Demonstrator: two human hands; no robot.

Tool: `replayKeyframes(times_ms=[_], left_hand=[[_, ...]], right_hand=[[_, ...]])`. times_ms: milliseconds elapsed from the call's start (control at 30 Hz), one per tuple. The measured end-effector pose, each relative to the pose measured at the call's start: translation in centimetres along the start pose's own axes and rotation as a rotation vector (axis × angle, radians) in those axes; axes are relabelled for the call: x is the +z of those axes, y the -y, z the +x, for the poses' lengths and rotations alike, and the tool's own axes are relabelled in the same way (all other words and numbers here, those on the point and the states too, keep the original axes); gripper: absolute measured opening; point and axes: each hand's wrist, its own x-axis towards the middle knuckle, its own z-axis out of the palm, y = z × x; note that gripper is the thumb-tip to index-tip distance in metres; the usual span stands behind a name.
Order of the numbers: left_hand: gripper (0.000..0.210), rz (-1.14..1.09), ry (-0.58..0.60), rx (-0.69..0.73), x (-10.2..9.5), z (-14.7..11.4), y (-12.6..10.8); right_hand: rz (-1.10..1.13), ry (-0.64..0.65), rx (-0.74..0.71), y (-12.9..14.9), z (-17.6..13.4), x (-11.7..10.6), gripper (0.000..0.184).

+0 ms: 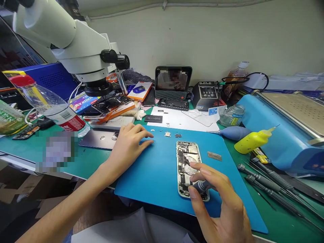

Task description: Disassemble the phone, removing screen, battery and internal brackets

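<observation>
An opened phone (181, 168) lies on the blue mat (149, 172), its circuit board and inner parts exposed. Over its lower half, my right hand (222, 199) holds a screwdriver (201, 186) with a grey ribbed handle between thumb and fingers; the tip is hidden. My left hand (131, 140) rests at the mat's left side, thumb and forefinger slightly apart, with nothing visible in them. Just beyond its fingertips lie small metal parts (167, 134) and a dark bracket (178, 135). To the right of the phone is a flat grey metal strip (214, 156).
A microscope (86, 50) overhangs the left side, near a plastic bottle (55, 108). Behind the mat are a black battery (153, 118) and white paper (194, 118). At right lie a yellow squeeze bottle (253, 141), a blue air blower (235, 132) and several screwdrivers and tweezers (273, 190).
</observation>
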Motion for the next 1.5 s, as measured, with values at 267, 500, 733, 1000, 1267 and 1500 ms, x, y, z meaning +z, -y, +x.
replayKeyframes(times_ms=[267,500,733,1000,1267,1500], left_hand=[[0.011,0.091,0.067,0.055,0.6,0.9,-0.7],[0.008,0.041,0.069,0.036,0.7,0.6,-0.3],[0.014,-0.059,0.057,-0.019,0.8,0.6,0.2],[0.013,-0.204,-0.028,-0.06,-1.5,-1.1,-2.5],[0.006,-0.48,0.132,0.1,-0.6,-4.6,-8.8],[0.002,-0.515,0.211,0.147,0.6,-4.1,-9.8]], right_hand=[[-0.029,0.001,0.014,0.2,0.1,0.0,0.044],[-0.029,-0.002,0.014,0.1,-0.2,-0.1,0.046],[-0.002,0.014,0.014,-0.1,-0.4,0.1,0.054],[0.029,0.031,0.025,0.0,-0.6,-0.5,0.067],[-0.065,-0.056,0.053,-0.1,-1.2,0.0,0.078],[0.118,-0.149,0.298,0.4,-1.0,0.4,0.067]])
